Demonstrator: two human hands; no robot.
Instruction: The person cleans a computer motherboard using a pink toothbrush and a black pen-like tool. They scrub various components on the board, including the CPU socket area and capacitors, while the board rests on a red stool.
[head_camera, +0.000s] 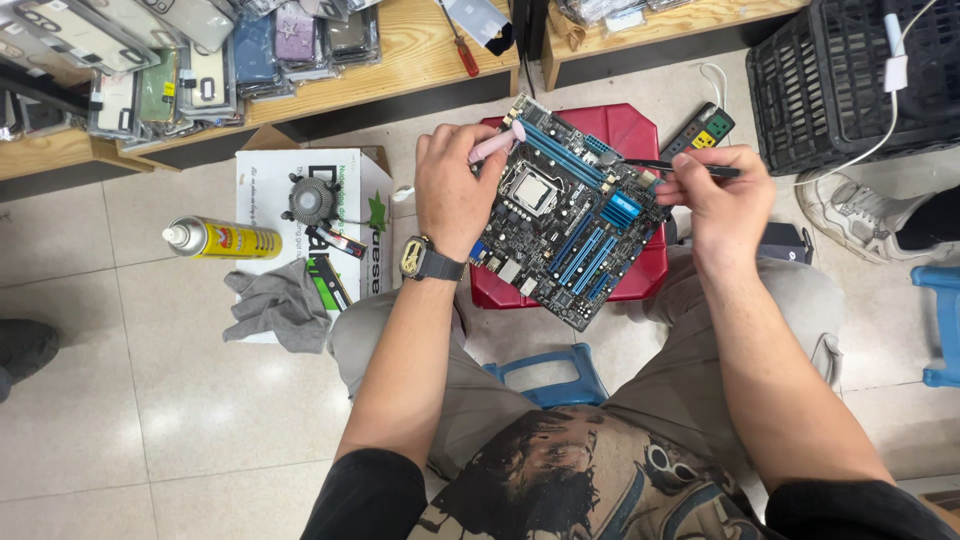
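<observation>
Black motherboard (565, 215), blue slots, tilted on red stool; thin dark tool (680, 167) at its edge

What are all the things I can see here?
motherboard: one, black with blue slots, on the red stool
red stool: one, under the board
pink brush: one, in the left hand
tweezers: one, black, in the right hand
spray can: one, yellow, on the floor
grey cloth: one, beside the white box
cooler fan: one, on the white box
power strip: one, black, behind the stool
black crate: one, top right
left hand: on the board's edge
right hand: at the board's right side
</observation>
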